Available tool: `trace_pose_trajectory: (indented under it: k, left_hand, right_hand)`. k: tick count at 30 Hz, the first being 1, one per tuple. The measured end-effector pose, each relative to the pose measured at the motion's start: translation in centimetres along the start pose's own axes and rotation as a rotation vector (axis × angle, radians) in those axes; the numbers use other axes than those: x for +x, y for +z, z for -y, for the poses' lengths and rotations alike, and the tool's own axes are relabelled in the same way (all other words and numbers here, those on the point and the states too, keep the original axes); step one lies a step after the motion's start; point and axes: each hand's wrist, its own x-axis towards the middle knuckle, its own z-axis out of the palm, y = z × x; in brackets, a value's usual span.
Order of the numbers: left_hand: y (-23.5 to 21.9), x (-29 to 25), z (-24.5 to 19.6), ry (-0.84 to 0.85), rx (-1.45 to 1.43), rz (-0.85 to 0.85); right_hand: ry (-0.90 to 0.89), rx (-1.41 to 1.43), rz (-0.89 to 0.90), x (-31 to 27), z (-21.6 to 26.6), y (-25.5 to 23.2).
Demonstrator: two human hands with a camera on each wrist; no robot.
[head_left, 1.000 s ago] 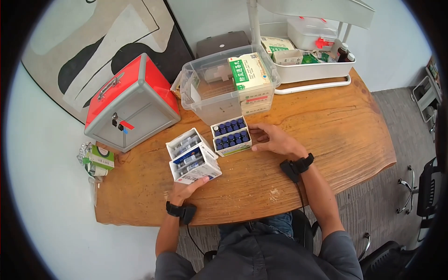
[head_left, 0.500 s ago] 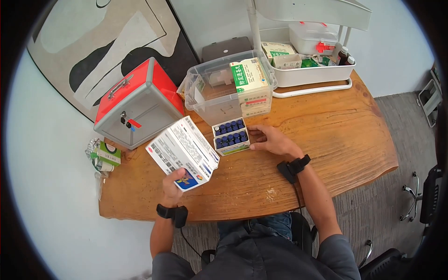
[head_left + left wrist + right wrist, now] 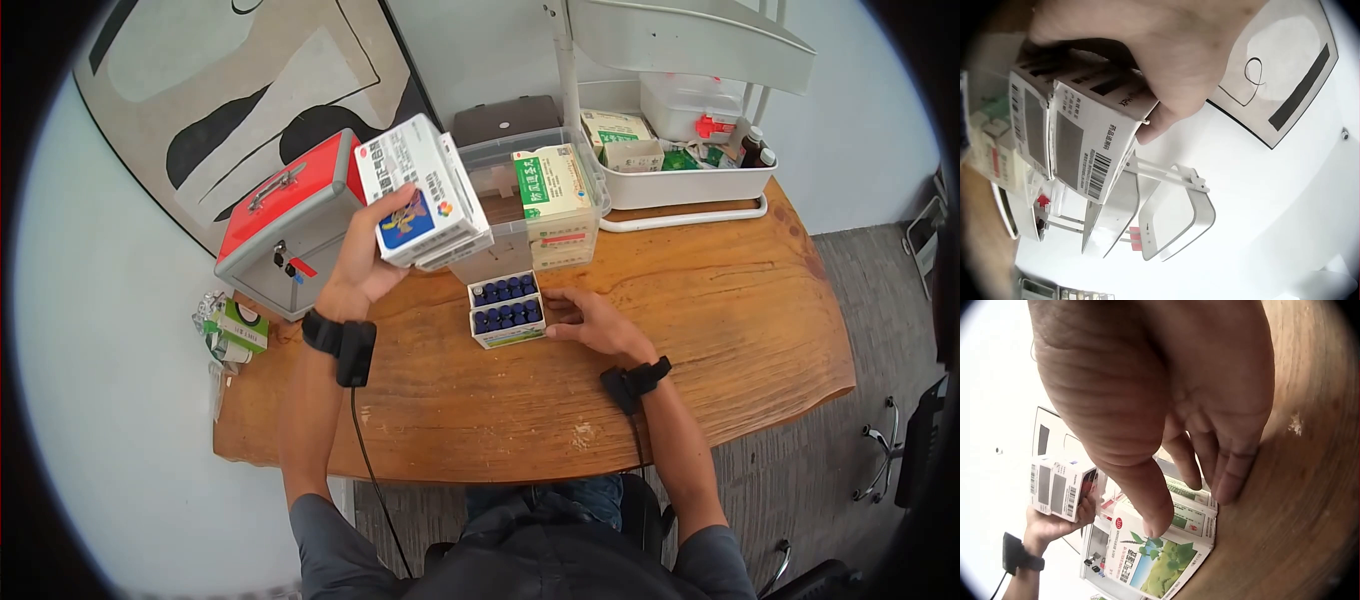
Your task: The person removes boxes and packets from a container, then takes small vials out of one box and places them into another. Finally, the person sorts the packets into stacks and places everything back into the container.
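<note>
My left hand [image 3: 362,262] grips two white medicine boxes [image 3: 410,165] pressed together, raised above the table in front of the clear plastic bin [image 3: 488,258]. The thumb lies across the blue picture on the nearer box. In the left wrist view, the box ends with barcodes [image 3: 1102,169] face the camera. Two open cartons of blue-capped vials [image 3: 506,318] stand one behind the other on the table. Beside their right side rests my right hand [image 3: 600,325], fingers loosely extended, thumb tip by the front carton's green hill picture [image 3: 1175,565] in the right wrist view.
Cream and green boxes [image 3: 550,180] are stacked in the clear bin's right part. A red and grey case [image 3: 300,220] with keys stands left. A white shelf rack [image 3: 690,185] holding boxes and bottles is at the back right. A small green box [image 3: 243,325] lies at the left edge.
My left hand has tilted the two white boxes, then lifted them up and away towards the clear bin. My right hand has stayed beside the vial cartons.
</note>
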Motion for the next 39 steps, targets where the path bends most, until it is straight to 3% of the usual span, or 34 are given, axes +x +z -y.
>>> trace_pose_trajectory:
  k: [6, 8, 23, 39]
  left_hand:
    - [1.5, 4.9, -1.4, -0.009, 0.129, 0.031]
    - [1.5, 6.3, -1.4, -0.091, 0.23, -0.03]
    - [0.5, 11.9, 3.2, -0.308, 0.44, 0.058]
    - [-0.2, 13.8, 4.8, -0.451, 0.622, 0.031]
  right_hand:
    - [0.011, -0.006, -0.006, -0.2, 0.7, 0.2]
    - [0.012, -0.015, -0.02, -0.3, 1.1, 0.1]
    - [0.017, -0.013, -0.044, -0.5, 1.4, 0.3]
    - [0.065, -0.031, -0.045, -0.5, 1.8, 0.0]
